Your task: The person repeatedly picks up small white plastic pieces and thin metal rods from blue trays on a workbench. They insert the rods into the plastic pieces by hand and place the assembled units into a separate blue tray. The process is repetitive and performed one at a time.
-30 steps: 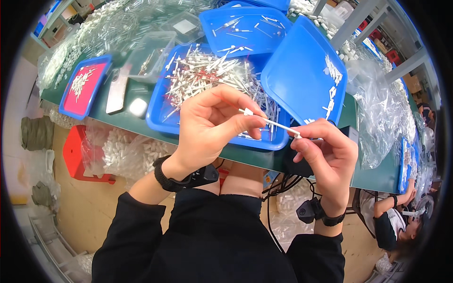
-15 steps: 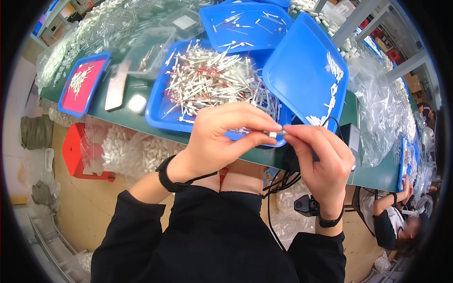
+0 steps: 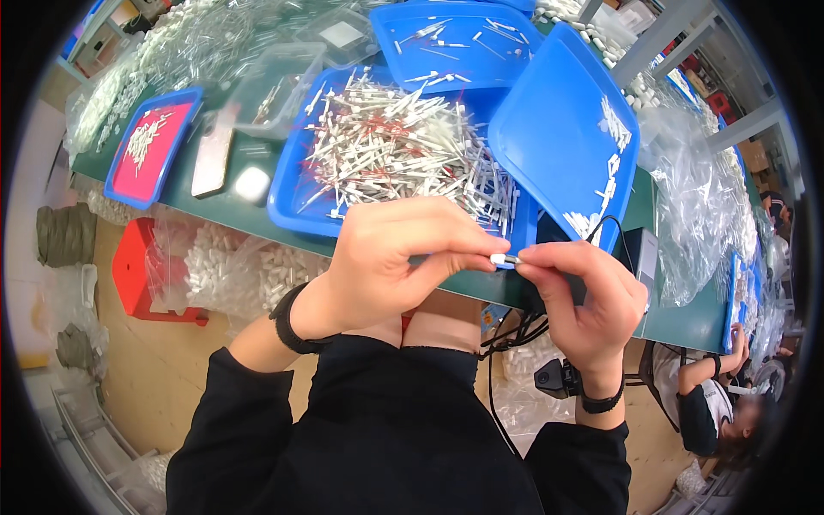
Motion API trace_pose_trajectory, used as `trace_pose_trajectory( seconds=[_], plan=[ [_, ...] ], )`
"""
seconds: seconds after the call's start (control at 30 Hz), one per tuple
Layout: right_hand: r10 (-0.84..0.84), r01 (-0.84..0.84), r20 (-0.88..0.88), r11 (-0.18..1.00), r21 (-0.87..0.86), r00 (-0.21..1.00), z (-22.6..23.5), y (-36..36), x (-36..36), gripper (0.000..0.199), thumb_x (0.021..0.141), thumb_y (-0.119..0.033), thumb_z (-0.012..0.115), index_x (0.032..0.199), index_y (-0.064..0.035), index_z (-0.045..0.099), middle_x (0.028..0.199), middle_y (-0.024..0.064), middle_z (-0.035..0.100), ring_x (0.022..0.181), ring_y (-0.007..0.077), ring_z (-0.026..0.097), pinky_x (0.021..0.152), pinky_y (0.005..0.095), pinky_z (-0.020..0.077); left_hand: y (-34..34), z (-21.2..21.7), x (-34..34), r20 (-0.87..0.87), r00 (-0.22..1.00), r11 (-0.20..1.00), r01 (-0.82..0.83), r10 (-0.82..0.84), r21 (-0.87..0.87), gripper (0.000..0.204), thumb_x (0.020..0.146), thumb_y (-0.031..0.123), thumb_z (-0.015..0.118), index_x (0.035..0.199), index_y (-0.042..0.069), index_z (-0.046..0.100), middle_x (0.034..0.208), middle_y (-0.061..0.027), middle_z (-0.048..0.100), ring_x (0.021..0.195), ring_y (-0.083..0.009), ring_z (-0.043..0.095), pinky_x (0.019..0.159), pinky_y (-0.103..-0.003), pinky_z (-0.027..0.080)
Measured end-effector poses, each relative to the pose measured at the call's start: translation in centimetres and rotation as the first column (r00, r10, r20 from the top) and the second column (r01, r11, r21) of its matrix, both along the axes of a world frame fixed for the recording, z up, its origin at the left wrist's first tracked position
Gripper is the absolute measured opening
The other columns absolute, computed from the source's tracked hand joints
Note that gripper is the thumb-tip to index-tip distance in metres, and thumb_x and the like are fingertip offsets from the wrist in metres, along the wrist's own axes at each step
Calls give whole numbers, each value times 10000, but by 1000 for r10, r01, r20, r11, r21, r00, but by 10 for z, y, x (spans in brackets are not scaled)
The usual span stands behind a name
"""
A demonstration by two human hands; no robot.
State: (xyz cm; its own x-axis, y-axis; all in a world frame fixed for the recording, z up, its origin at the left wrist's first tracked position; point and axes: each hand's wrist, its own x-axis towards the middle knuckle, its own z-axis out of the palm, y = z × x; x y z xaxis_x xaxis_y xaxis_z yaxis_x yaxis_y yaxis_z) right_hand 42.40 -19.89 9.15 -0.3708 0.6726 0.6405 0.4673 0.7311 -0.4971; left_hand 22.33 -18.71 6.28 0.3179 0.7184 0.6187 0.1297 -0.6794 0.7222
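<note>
My left hand [image 3: 410, 257] and my right hand [image 3: 585, 292] meet over the near table edge, finger and thumb of each pinched together. Between their fingertips is a small tube with a white end [image 3: 499, 258] on the left and a darker, shiny part toward the right; most of it is covered by fingers. Just beyond my left hand stands a blue tray [image 3: 280, 199] heaped with thin white sticks [image 3: 386, 142], some with red strands. A second blue tray [image 3: 541, 129] leans over its right side, with short white pieces [image 3: 614, 129] along its far edge.
A third blue tray [image 3: 412, 47] with scattered thin pieces lies behind. To the left are a phone [image 3: 212, 163], a white case [image 3: 251, 184] and a pink-lined tray [image 3: 172, 116]. Clear plastic bags [image 3: 687, 197] lie right; another person's hand [image 3: 736, 340] shows beyond.
Both hands have come slightly nearer to me and a little apart, so more of the small tube shows between the fingertips. The view has shifted slightly.
</note>
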Motion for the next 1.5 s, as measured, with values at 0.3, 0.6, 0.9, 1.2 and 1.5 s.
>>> trace_pose_trajectory(
  seconds=[0.3,0.6,0.9,1.2,1.5],
  plan=[
    [65,-72,-56,988,-136,996,1,-2,-7,309,678,9,750,967,-1,641,802,89,673,647,195,638,574,255,503,-7,0,-1,-35,999,994,-30,34,109,207,706,-99,662,891,-11,692,782,-120,656,679,-195,648,570,-260,511],
    [78,-66,166,995,-80,983,-1,19,-4,290,681,-79,772,946,-40,662,854,71,678,695,182,636,628,277,500,5,1,-19,-46,994,995,-95,96,27,196,732,-94,639,888,10,697,779,-88,668,697,-177,647,606,-254,501],
    [-411,489,275,801,-345,869,-25,120,133,285,814,-174,658,1026,13,625,908,127,666,823,182,638,714,315,490,113,-8,-143,-625,695,821,-552,356,-147,381,832,328,625,1050,17,659,1014,-176,661,948,-269,637,798,-347,484],
    [-456,703,637,683,-198,622,-82,140,158,250,715,-203,710,898,-38,661,804,139,661,777,284,645,700,375,497,183,-61,-205,-855,337,630,-777,394,-16,181,653,138,644,710,-32,667,728,-246,643,717,-351,659,664,-385,512],
    [-513,663,466,706,-248,721,-103,148,165,194,715,-111,620,893,-51,669,749,130,669,717,276,658,681,350,502,189,-64,-201,-755,474,473,-846,454,-246,202,696,163,622,709,-31,676,719,-252,634,732,-364,657,703,-392,509]
  ],
)
